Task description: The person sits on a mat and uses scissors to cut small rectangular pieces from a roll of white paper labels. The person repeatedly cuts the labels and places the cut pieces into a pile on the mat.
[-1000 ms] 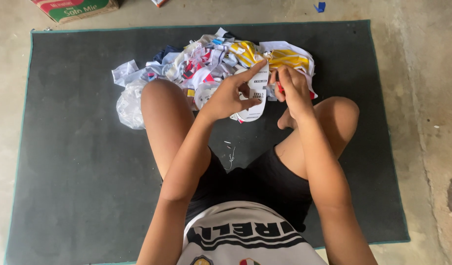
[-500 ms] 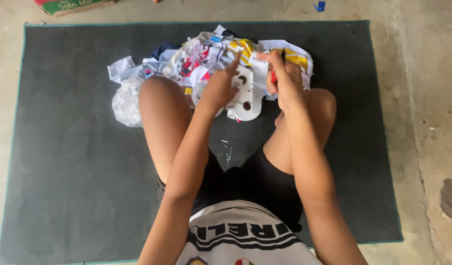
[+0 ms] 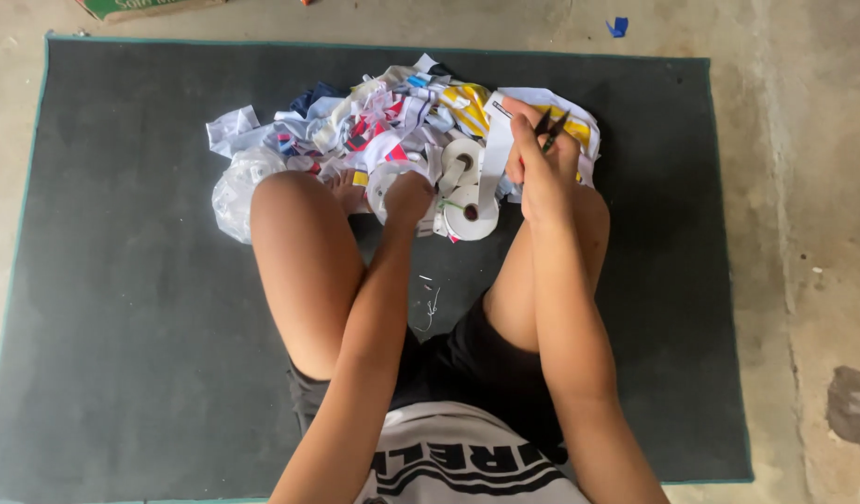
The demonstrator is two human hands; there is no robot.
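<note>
**On the dark mat, hands among white tape rolls**

Nearest us, our left hand (image 3: 409, 194) closes on a white roll (image 3: 389, 183). Beyond it, our right hand (image 3: 539, 161) grips small black scissors (image 3: 549, 129) and a white strip (image 3: 494, 149). Farther off lies the scrap pile (image 3: 374, 121).

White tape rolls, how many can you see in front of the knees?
3. One roll lies under the left hand, one roll sits mid-pile, one roll is nearest the right knee. The scrap pile may hide more.
</note>
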